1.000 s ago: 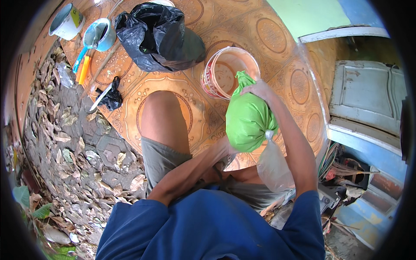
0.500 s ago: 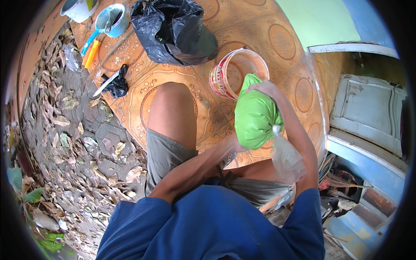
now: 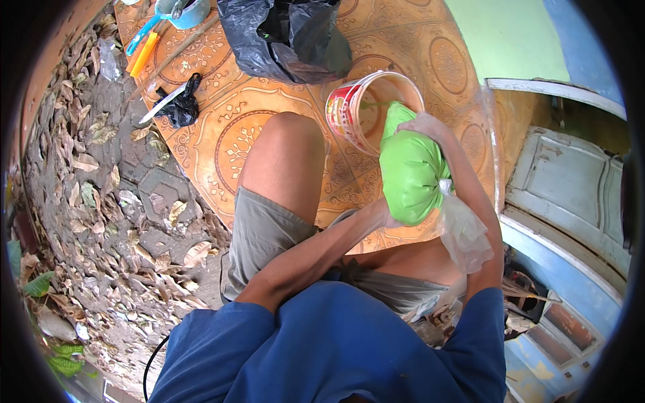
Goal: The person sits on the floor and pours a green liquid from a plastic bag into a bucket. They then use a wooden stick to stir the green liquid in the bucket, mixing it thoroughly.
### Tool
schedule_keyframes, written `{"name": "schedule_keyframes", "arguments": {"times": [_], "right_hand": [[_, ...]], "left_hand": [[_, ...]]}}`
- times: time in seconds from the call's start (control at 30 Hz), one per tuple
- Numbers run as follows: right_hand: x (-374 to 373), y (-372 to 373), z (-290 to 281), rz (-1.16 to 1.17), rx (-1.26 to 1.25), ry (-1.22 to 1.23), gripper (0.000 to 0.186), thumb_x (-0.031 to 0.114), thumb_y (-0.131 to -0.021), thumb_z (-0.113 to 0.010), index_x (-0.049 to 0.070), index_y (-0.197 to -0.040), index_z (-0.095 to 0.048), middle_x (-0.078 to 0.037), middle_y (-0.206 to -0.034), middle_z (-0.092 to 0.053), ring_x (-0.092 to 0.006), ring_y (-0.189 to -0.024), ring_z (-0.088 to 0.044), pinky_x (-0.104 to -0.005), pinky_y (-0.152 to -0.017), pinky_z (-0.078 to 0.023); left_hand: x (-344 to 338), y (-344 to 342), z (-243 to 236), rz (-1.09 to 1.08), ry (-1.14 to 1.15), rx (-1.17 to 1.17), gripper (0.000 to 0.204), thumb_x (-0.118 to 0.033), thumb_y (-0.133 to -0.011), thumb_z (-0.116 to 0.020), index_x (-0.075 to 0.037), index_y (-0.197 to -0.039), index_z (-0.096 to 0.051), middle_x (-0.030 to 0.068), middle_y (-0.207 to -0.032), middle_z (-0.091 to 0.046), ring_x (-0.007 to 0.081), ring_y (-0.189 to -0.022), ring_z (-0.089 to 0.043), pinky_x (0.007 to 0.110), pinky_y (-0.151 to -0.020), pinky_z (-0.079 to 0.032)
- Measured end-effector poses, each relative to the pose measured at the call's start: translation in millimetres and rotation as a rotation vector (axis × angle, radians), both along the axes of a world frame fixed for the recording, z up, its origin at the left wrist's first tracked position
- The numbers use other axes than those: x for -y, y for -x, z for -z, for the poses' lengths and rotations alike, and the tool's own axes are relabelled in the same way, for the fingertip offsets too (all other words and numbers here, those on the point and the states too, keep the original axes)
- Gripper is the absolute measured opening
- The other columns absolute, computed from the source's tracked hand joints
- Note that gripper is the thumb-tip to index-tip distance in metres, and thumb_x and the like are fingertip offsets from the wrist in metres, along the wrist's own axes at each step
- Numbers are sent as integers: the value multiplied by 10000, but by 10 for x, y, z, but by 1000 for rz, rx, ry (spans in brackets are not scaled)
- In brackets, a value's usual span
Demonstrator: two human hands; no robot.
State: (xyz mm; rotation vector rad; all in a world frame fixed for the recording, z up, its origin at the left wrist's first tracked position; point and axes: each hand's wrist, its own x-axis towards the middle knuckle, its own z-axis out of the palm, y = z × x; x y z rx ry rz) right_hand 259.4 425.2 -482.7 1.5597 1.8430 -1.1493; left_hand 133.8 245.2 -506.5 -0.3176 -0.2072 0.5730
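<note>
A bulging plastic bag of bright green stuff [image 3: 411, 176], knotted with a clear loose tail, hangs tilted between my hands. Its narrow tip points into the mouth of a white and red bucket [image 3: 344, 115], which lies tipped toward me. From the tip a thin green streak crosses the bucket's inside. My right hand [image 3: 428, 127] wraps over the bag's far top side, near the bucket rim. Underneath, my left hand [image 3: 390, 213] supports the bag's near lower side, its fingers mostly hidden behind the bag.
Beyond my knee stands a black plastic bag [image 3: 285, 40]. To the left lie a blue dipper [image 3: 185, 12], an orange strip [image 3: 144, 55], a stick and a knife [image 3: 161, 104] on a small black bag [image 3: 180, 107]. Dry leaves cover the ground left of the tiles; a wall and door [image 3: 561, 185] border the right.
The green bag and both hands have shifted slightly right in view. A thin green streak now shows from the bag's tip into the bucket.
</note>
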Motion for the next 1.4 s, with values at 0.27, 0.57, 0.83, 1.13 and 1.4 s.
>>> {"name": "schedule_keyframes", "arguments": {"times": [0.27,0.57,0.83,1.13,1.4], "right_hand": [[88,204,-292,267,171,-107,524,429,-619,-703,-68,-774,-642,-211,-781,-626,-251,-721,-614,-347,-662,-484],[184,456,-428,102,195,-96,646,488,-631,-676,-129,-811,-620,-283,-854,-621,-314,-805,-631,-350,-722,-490],[179,498,-385,30,175,-119,630,494,-658,-647,-127,-762,-614,-263,-798,-625,-322,-730,-626,-362,-686,-487],[186,652,-383,30,204,-89,602,461,-642,-689,-117,-798,-618,-269,-841,-624,-336,-760,-624,-369,-700,-483],[217,522,-298,0,216,-97,590,442,-645,-689,-117,-816,-610,-273,-841,-622,-335,-773,-624,-377,-697,-477]], "left_hand": [[-94,171,-278,86,45,-114,257,-228,-916,-498,-54,-1099,-542,83,-1013,-584,186,-878,-593,306,-755,-524],[0,270,-389,125,157,-123,255,-225,-934,-461,-85,-1136,-528,79,-1067,-572,179,-923,-581,316,-800,-515],[38,334,-273,-9,-55,121,266,-229,-933,-465,-87,-1149,-527,67,-1077,-571,161,-940,-579,295,-774,-524],[51,370,-280,-57,-90,118,261,-236,-924,-487,-78,-1125,-539,60,-1028,-591,145,-893,-596,267,-722,-530],[110,368,-260,-58,-90,90,262,-235,-922,-492,-78,-1127,-536,58,-1029,-590,142,-891,-595,265,-721,-528]]}}
